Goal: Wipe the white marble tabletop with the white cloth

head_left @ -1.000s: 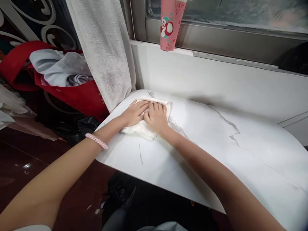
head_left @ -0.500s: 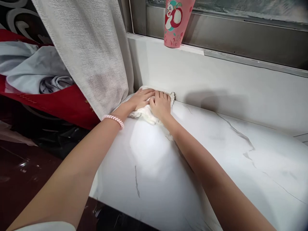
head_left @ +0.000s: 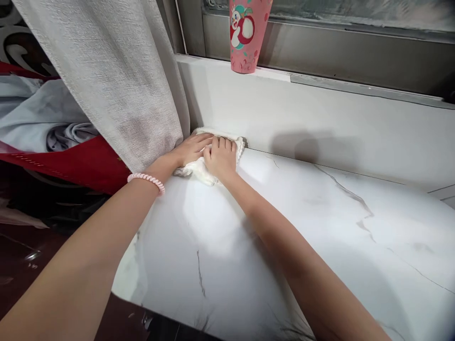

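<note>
A white cloth (head_left: 199, 169) lies bunched at the far left corner of a white marble-look tabletop (head_left: 284, 222), against the white wall. My left hand (head_left: 190, 148) lies flat on the cloth's left part, beside the curtain. My right hand (head_left: 221, 156) presses on the cloth's right part, its fingers touching those of the left. A pink coiled band (head_left: 146, 180) circles my left wrist. Most of the cloth is hidden under both hands.
A grey curtain (head_left: 113, 80) hangs at the left and brushes my left hand. A pink cartoon cup (head_left: 245, 35) stands on the window ledge above. Red and grey fabric (head_left: 53, 137) is piled at the far left, over a dark floor.
Both hands have pushed the cloth away from me, from out on the tabletop to the back corner by the wall and curtain. The view has moved closer.
</note>
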Available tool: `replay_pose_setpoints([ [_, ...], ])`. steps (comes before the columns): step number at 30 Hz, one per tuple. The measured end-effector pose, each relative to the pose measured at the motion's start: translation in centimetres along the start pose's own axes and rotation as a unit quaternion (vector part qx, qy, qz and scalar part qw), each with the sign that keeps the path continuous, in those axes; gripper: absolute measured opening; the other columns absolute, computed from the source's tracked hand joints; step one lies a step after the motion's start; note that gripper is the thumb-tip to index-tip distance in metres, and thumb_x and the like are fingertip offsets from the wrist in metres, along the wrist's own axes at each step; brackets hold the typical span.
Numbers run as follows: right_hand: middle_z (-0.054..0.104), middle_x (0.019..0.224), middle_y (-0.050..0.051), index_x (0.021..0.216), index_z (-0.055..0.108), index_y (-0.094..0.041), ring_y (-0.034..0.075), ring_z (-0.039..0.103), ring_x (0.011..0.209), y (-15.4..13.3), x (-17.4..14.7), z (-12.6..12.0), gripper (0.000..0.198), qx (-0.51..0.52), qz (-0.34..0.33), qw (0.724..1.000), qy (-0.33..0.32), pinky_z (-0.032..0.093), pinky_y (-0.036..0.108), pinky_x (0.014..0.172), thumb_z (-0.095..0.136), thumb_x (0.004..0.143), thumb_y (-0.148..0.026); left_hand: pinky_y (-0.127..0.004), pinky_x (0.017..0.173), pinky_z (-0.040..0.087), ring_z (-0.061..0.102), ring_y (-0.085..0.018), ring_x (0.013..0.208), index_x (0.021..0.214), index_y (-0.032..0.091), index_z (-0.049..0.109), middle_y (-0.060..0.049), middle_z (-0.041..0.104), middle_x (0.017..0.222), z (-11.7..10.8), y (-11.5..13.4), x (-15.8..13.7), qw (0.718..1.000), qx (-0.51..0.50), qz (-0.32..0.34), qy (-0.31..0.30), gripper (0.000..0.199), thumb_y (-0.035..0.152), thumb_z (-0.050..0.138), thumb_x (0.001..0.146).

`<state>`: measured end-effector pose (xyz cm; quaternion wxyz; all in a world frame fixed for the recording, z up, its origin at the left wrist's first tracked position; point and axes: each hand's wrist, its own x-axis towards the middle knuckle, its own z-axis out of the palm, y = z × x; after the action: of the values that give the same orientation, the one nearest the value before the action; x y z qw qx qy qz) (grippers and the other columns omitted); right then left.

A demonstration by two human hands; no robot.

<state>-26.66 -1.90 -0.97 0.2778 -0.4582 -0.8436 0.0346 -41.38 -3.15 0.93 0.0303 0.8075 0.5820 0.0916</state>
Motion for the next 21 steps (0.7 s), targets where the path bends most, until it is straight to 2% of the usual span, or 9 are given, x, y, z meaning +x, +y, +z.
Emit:
replay_pose_setpoints([
  [4, 0.054, 0.133, 0.023, 0.136, 0.047, -0.001, 0.032, 0.044, 0.126, -2.3, -2.7, -0.6, 0.049, 0.017, -0.021, 1.000, -0.005, 0.020, 0.052, 0.114, 0.036, 0.099, -0.032, -0.038, 0.121, 0.015, 0.026, -0.020, 0.143, 0.145, 0.012, 0.037, -0.005, 0.034, 0.156, -0.7, 0.9, -4.1, 1.000, 0.005, -0.015, -0.007, 0.057, 0.042, 0.016, 0.101],
  [8, 0.054, 0.134, 0.022, 0.134, 0.049, -0.002, 0.032, 0.043, 0.127, -4.2, -6.7, -1.8, 0.049, 0.048, -0.054, 0.997, -0.008, 0.021, 0.053, 0.114, 0.036, 0.099, -0.034, -0.044, 0.122, 0.011, 0.024, -0.025, 0.146, 0.147, 0.015, 0.036, -0.009, 0.032, 0.157, -0.7, 2.4, -8.8, 0.999, 0.007, -0.043, -0.018, 0.058, 0.043, 0.024, 0.098],
  [12, 0.051, 0.138, 0.022, 0.136, 0.046, -0.003, 0.031, 0.039, 0.132, -5.5, -11.2, -3.7, 0.051, 0.068, -0.103, 0.992, -0.029, 0.019, 0.054, 0.115, 0.036, 0.099, -0.036, -0.048, 0.121, 0.011, 0.024, -0.024, 0.146, 0.149, 0.019, 0.030, -0.009, 0.033, 0.157, -0.4, 5.5, -14.1, 0.998, 0.009, -0.056, -0.004, 0.058, 0.042, 0.024, 0.097],
  [16, 0.049, 0.140, 0.024, 0.138, 0.043, 0.000, 0.033, 0.038, 0.133, -6.6, -15.7, -6.0, 0.055, 0.083, -0.134, 0.986, -0.046, 0.020, 0.055, 0.116, 0.038, 0.098, -0.036, -0.050, 0.120, 0.015, 0.029, -0.026, 0.144, 0.149, 0.022, 0.031, -0.009, 0.038, 0.154, 0.0, 9.0, -19.1, 0.997, 0.033, -0.060, 0.023, 0.057, 0.043, 0.025, 0.097],
  [19, 0.049, 0.140, 0.024, 0.140, 0.042, 0.002, 0.035, 0.038, 0.132, -7.0, -18.6, -7.6, 0.057, 0.093, -0.152, 0.983, -0.049, 0.020, 0.055, 0.116, 0.039, 0.097, -0.036, -0.050, 0.120, 0.017, 0.030, -0.027, 0.144, 0.152, 0.023, 0.027, -0.009, 0.037, 0.155, 0.5, 11.3, -22.0, 0.996, 0.051, -0.057, 0.038, 0.059, 0.042, 0.026, 0.097],
  [21, 0.048, 0.141, 0.025, 0.140, 0.041, 0.003, 0.035, 0.038, 0.132, -7.1, -20.0, -8.5, 0.059, 0.097, -0.162, 0.981, -0.053, 0.021, 0.056, 0.116, 0.039, 0.097, -0.037, -0.049, 0.121, 0.016, 0.029, -0.026, 0.145, 0.155, 0.027, 0.018, -0.006, 0.035, 0.156, 0.8, 12.5, -23.3, 0.996, 0.060, -0.048, 0.043, 0.059, 0.040, 0.025, 0.097],
])
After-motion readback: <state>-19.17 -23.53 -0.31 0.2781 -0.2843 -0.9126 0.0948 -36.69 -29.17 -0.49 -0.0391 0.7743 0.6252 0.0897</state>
